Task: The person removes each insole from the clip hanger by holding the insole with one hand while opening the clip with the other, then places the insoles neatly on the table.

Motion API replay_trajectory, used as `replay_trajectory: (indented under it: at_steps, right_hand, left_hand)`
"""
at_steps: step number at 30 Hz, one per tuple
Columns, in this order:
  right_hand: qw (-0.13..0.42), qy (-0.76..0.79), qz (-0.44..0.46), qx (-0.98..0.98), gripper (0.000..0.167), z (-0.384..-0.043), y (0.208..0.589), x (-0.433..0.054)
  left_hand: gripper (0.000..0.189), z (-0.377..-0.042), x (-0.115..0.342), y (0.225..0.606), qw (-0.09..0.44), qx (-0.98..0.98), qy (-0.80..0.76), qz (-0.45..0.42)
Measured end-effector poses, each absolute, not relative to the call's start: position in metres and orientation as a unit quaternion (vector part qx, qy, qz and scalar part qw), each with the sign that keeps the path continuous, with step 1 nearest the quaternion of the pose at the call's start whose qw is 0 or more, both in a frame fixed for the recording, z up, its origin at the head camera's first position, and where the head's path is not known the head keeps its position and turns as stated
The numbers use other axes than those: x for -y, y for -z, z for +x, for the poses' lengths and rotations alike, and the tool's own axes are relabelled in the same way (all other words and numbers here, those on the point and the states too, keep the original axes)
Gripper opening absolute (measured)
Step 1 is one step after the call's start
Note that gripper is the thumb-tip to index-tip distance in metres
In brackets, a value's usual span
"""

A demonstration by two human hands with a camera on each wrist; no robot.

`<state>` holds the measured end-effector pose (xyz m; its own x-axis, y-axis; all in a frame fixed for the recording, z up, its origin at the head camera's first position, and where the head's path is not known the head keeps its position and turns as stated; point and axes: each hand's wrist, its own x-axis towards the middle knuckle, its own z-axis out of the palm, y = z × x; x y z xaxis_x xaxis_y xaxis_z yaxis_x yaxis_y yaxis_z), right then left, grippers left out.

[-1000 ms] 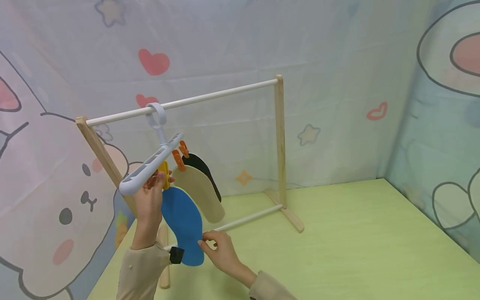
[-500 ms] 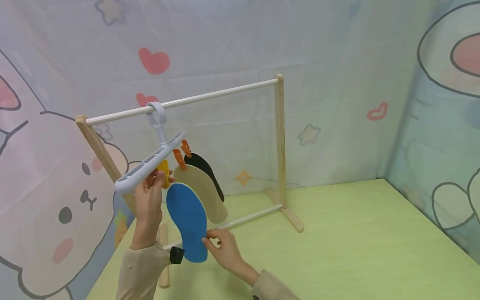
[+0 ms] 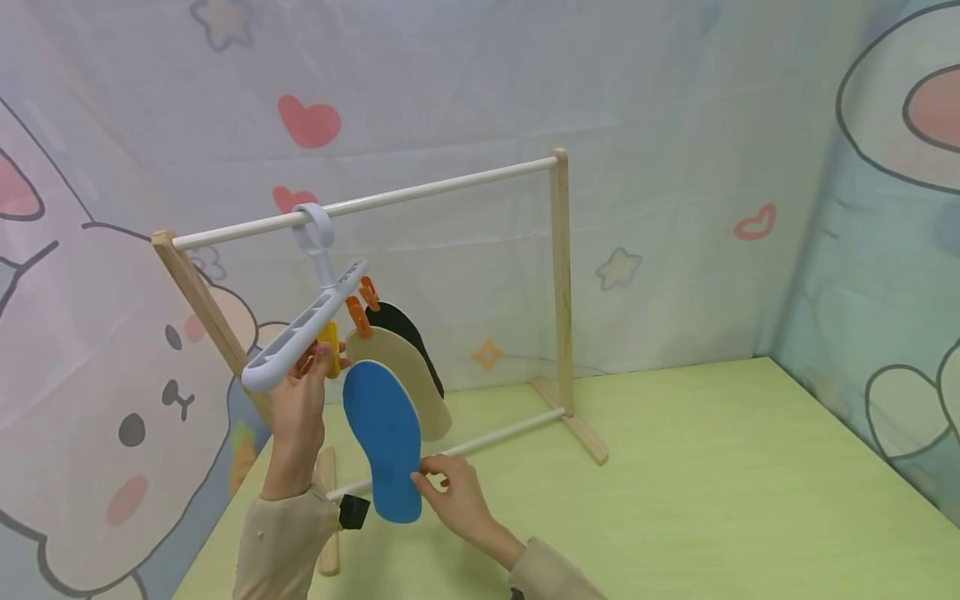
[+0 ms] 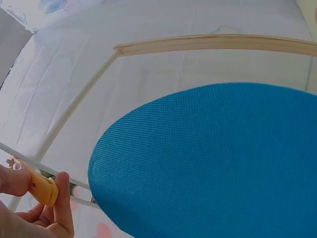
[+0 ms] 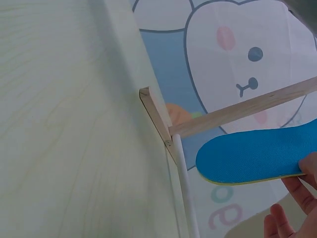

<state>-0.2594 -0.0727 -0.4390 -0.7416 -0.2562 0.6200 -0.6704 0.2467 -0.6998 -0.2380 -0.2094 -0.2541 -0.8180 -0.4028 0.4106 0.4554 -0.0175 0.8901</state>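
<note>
My left hand [image 3: 300,400] pinches a yellow clip [image 3: 328,348] beneath the white hanger [image 3: 300,333]; the left wrist view has thumb and fingers around that clip [image 4: 43,189]. Thumb and fingertips of my right hand [image 3: 453,496] pinch the edge of a blue insole [image 3: 386,442] near its narrower lower end. The insole's broad end points up, close to the clip but apart from it. In the right wrist view the blue insole [image 5: 247,153] shows a thin yellow edge. Behind it, a beige insole [image 3: 408,383] and a black insole [image 3: 397,318] hang from orange clips [image 3: 358,317].
The hanger's hook [image 3: 313,229] loops over the top white bar [image 3: 442,190] of a wooden-legged rack. A right post [image 3: 561,283] and a low white bar [image 3: 502,433] stand behind my right hand. The rack rests on a light green tabletop [image 3: 712,483] before a cartoon-print backdrop.
The blue insole has shifted right and slightly up with my right hand, away from the yellow clip. The hanger swayed a little. My left hand has stayed almost still.
</note>
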Motion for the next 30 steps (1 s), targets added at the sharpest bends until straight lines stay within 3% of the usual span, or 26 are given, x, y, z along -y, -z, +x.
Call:
replay_trajectory:
  at_steps: [8, 23, 30]
  right_hand:
    - [0.197, -0.536, 0.295, 0.766, 0.011, -0.2604, 0.4417, 0.0692]
    - [0.218, -0.538, 0.283, 0.763, 0.009, -0.2598, 0.4444, 0.0666]
    - [0.212, -0.542, 0.277, 0.765, 0.009, -0.2601, 0.4452, 0.0654]
  left_hand:
    - [0.013, -0.2359, 0.2101, 0.2571, 0.291, 0.656, 0.696, -0.026]
    - [0.028, -0.2350, 0.2115, 0.2582, 0.301, 0.656, 0.690, -0.048]
    - [0.026, -0.2353, 0.2123, 0.2615, 0.316, 0.653, 0.685, -0.062]
